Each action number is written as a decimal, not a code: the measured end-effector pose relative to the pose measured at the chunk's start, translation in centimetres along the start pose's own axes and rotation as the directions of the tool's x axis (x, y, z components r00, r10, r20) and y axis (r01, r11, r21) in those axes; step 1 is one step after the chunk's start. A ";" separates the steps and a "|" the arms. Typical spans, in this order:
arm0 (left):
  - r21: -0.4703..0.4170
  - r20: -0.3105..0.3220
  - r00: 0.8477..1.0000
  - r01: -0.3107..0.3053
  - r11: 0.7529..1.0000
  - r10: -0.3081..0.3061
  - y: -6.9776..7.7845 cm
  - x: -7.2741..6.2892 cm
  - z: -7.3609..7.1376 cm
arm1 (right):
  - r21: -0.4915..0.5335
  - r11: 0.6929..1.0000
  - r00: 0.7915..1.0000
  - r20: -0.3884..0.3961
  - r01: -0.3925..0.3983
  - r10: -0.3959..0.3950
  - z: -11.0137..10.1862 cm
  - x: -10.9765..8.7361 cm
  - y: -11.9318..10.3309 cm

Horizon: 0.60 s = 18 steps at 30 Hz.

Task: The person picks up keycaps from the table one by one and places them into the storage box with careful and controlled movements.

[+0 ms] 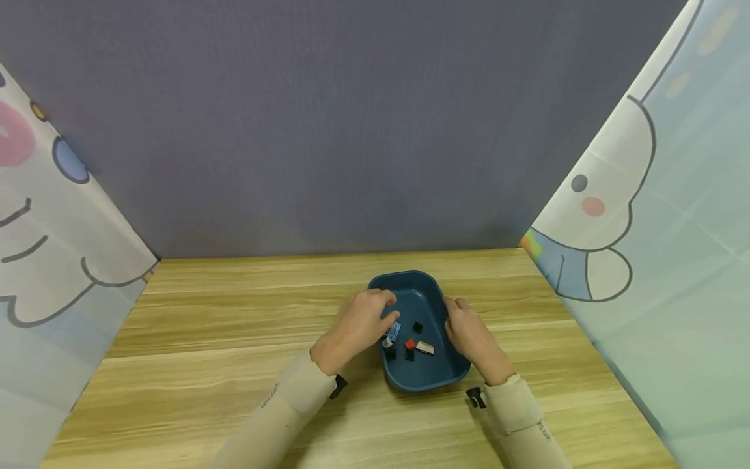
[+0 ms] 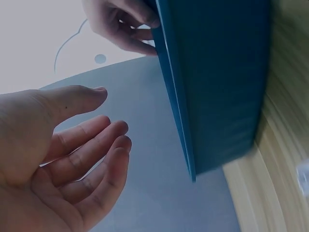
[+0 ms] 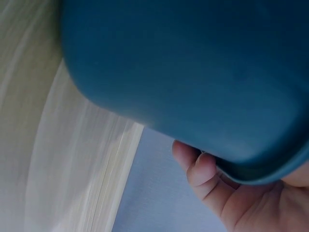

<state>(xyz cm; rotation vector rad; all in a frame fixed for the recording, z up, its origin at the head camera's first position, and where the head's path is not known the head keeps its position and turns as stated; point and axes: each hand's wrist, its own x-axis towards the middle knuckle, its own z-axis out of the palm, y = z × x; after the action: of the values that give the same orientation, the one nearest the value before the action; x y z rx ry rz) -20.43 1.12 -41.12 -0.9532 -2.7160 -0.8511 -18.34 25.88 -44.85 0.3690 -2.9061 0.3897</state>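
Observation:
A dark blue plastic bin with rounded corners stands in the middle of the table. Small pieces lie in it: a blue studded piece, a red piece, a cream piece, a whitish one and several black ones. My right hand grips the bin's right rim, thumb and fingers on either side of the wall. Over the left rim hovers my left hand, its fingers loosely bent; the left wrist view shows nothing held in that hand.
The wood-grain table stretches out on both sides of the bin. A grey partition rises along its back edge, and printed curtains hang at the sides. In the left wrist view, a blurred clear object lies at the right edge.

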 end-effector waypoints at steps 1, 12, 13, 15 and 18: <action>0.006 -0.008 1.000 0.005 1.000 -0.005 -0.1 -0.3 -0.2 | 0.001 1.000 1.000 -0.001 0.001 -0.001 0.0 0.0 0.0; 0.030 -0.073 0.994 0.079 0.996 -0.077 -2.4 -4.0 -2.3 | -0.007 1.000 1.000 -0.019 0.022 -0.022 0.1 0.0 0.0; 0.035 -0.077 0.993 0.089 0.995 -0.086 -2.6 -4.3 -2.4 | -0.006 1.000 1.000 -0.021 0.023 -0.023 0.1 0.1 0.0; 0.050 -0.073 0.991 0.117 0.992 -0.113 -3.1 -4.8 -2.5 | -0.005 1.000 0.999 -0.022 0.024 -0.024 0.1 0.1 0.0; 0.064 -0.055 0.988 0.150 0.987 -0.146 -3.5 -5.7 -2.6 | -0.002 1.000 1.000 -0.020 0.021 -0.022 0.1 0.0 0.1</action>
<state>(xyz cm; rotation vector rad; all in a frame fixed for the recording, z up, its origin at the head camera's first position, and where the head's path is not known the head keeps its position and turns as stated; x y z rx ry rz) -18.24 -5.57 -42.37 -0.7139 -2.7805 -0.7890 -18.42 25.88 -44.98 0.3933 -2.8799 0.3852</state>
